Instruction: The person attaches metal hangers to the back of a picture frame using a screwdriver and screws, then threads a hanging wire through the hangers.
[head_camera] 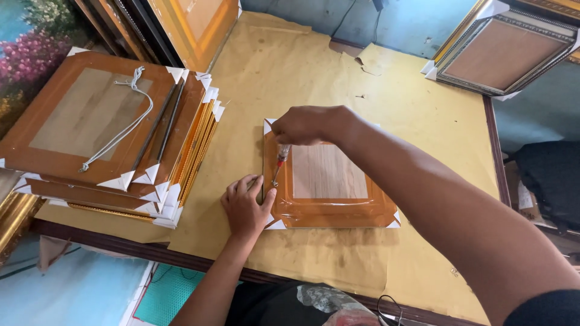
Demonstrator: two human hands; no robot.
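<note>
- Left hand (244, 208), nearest the body: pressed flat on the table (386, 90) at the lower left corner of the picture frame (329, 205), fingers spread against the frame's left edge, grasping nothing.
- One picture frame lying face down mid-table, orange-taped back wrapped in clear film, white corner guards at the corners; long axis roughly left to right, just beyond and right of the left hand.
- One screwdriver (280, 162), clear handle with a red band, standing tilted; tip down on the frame's left rail, just above the left thumb; shaft running up and away toward the right hand.
- Right hand (305, 125), reaching across from the right: grip clenched round the screwdriver handle, above the frame's upper left corner. Both hands meeting at the left rail; left hand the nearer to the tip.
- Left of these, one stack of frames (121, 139), several deep, exact count unclear; one white cord (124, 118) on top.
- Farthest, one ornate frame (504, 51) at the upper right corner.
</note>
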